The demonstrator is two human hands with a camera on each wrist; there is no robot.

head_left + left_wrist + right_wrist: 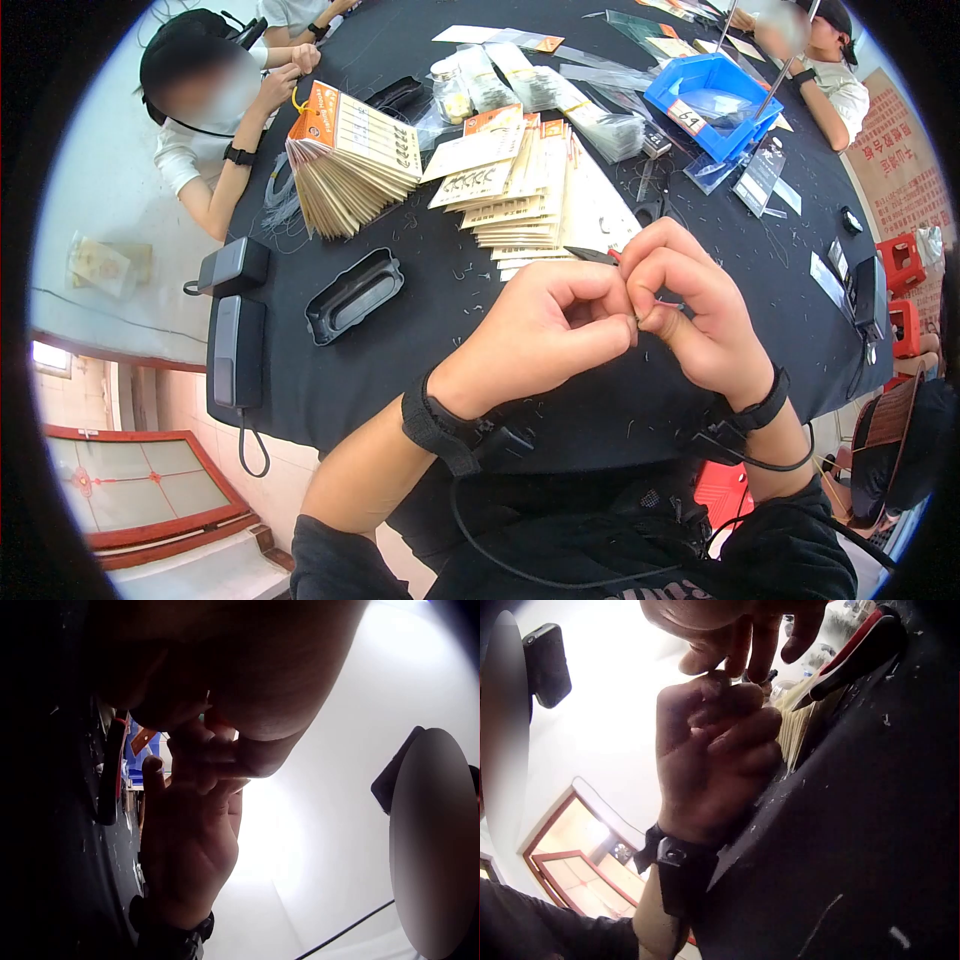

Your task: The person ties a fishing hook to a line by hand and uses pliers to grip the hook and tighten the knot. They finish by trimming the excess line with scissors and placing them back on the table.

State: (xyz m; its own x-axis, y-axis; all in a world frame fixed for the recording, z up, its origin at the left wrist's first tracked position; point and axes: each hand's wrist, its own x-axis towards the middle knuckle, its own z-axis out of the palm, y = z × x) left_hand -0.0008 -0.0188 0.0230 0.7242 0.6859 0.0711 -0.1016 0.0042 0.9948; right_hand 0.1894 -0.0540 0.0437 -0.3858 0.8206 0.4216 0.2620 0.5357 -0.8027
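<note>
My left hand (545,325) and right hand (695,315) meet fingertip to fingertip above the near part of the black table. Thumb and forefinger of each pinch a tiny thing (637,319) between them, mostly hidden by the fingertips; I cannot tell its kind. In the right wrist view the left hand (720,757) has its fingers curled in. The left wrist view has the right hand (195,840) in shadow, fingertips touching the left. Just beyond the hands lies a red-and-black tool (855,660) with a pointed tip, its dark tip showing past the knuckles in the head view.
Stacked cream cards (510,190) with dark hooks stand beyond the hands, beside a fanned bundle (350,165). A black tray (355,297) is at left, near black devices (240,340). A blue bin (710,100) stands far right. Other people sit across the table.
</note>
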